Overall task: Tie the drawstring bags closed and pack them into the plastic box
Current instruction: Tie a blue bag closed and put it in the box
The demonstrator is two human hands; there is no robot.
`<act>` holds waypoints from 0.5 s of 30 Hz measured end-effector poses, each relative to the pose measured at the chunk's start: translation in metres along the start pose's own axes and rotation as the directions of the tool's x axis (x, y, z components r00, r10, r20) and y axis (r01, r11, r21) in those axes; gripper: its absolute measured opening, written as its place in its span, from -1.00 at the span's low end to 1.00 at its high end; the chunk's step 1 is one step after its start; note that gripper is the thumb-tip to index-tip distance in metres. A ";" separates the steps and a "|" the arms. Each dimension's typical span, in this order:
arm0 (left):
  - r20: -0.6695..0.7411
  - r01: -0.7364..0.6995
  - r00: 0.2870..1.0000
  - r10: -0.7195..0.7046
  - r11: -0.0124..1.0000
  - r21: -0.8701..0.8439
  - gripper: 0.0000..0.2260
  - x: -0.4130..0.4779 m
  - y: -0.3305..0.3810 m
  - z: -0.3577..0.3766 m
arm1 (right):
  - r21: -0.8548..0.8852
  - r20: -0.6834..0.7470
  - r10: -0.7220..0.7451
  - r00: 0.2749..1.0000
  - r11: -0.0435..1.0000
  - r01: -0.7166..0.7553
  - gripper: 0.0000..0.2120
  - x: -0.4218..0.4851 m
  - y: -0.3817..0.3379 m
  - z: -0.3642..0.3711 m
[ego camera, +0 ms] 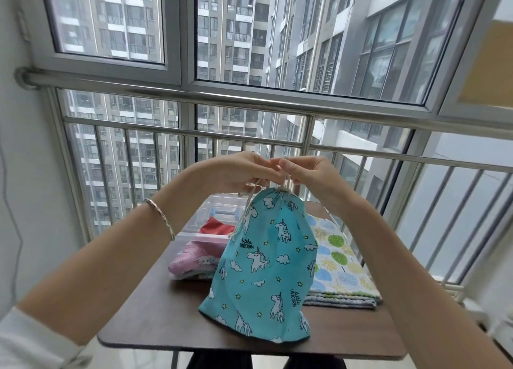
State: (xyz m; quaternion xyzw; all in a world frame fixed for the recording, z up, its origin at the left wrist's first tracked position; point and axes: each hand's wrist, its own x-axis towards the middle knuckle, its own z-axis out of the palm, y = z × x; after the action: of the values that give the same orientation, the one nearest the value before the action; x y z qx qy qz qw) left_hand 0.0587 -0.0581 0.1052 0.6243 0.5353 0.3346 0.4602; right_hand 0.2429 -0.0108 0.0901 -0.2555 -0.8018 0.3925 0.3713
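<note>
A teal unicorn-print drawstring bag (266, 260) hangs above the small brown table (155, 313), its mouth gathered tight at the top. My left hand (236, 174) and my right hand (302, 171) meet just above the bag's neck, each pinching the pale drawstring cord (251, 199). One loose cord end dangles down the bag's left side. Behind the bag stands the clear plastic box (205, 210) with a red bag (218, 227) inside it. A pink drawstring bag (191, 260) lies in front of the box.
A stack of folded tree-print bags (338, 263) lies on the table's right side. A steel railing (249, 141) and large windows close off the space behind the table. A white wall stands to the left.
</note>
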 end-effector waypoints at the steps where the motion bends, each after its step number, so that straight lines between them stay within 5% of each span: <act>1: -0.036 0.010 0.999 -0.008 0.999 0.050 -0.64 0.001 -0.001 0.002 | -0.005 -0.005 -0.006 1.000 1.000 0.006 -0.76 0.000 0.000 0.000; 8: -0.180 -0.015 0.983 0.034 0.994 0.106 -0.81 0.004 0.001 0.007 | -0.052 0.097 0.032 0.995 0.998 -0.027 -0.67 -0.004 0.001 -0.003; 12: -0.249 -0.033 0.962 0.108 0.957 0.288 -0.82 0.000 0.001 0.013 | -0.098 -0.051 -0.023 0.998 0.995 0.018 -0.76 -0.004 0.009 0.000; 15: -0.238 -0.021 0.964 0.115 0.931 0.364 -0.77 -0.002 0.000 0.018 | -0.286 -0.152 -0.159 0.975 0.952 0.111 -0.82 -0.004 0.016 0.003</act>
State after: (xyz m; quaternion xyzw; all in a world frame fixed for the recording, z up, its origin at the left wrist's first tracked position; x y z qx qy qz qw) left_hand 0.0747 -0.0639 0.0985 0.6677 0.6199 0.3248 0.2539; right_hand 0.2448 -0.0059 0.0744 -0.2824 -0.8289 0.2268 0.4264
